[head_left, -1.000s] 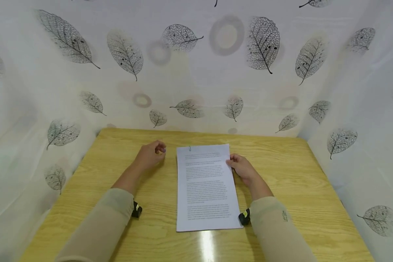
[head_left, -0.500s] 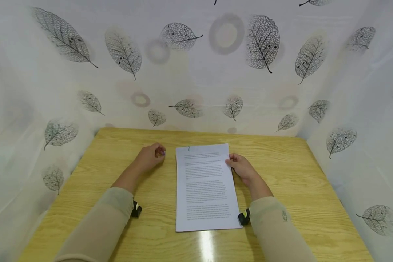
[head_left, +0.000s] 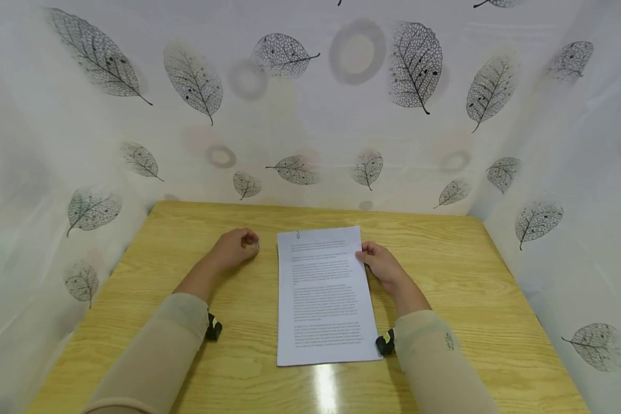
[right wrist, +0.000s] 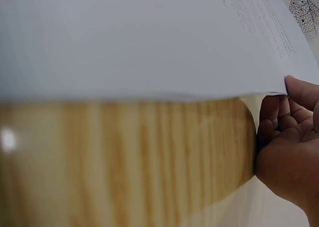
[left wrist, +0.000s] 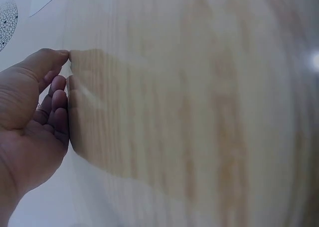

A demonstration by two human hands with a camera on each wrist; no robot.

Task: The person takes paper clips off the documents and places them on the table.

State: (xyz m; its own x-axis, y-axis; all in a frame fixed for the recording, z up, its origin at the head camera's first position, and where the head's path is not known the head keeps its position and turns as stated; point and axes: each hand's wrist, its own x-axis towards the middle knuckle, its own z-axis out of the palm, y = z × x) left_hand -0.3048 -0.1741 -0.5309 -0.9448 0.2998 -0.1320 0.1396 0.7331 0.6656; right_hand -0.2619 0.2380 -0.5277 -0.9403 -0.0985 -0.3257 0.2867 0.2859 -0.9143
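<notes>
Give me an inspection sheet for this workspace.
Surface: wood-grain table, showing glare toward the person.
Job's things: printed paper; dark clip on its far edge, left of middle.
Clutter: nothing seen.
Left grip: beside the paper, apart from it, fingers curled; whether it holds anything is unclear.
Right grip: pinches the paper's right edge.
Cables: nothing seen.
Surroundings: pale leaf-print sheeting behind and at both sides.

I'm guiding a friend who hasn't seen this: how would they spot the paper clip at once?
On the yellow wooden table, find the white printed papers between the left hand and the right hand, which pinches their side edge. The paper clip sits on their far edge, left of the middle. It is a tiny, dark, hooked line, unlike the rows of print below.
</notes>
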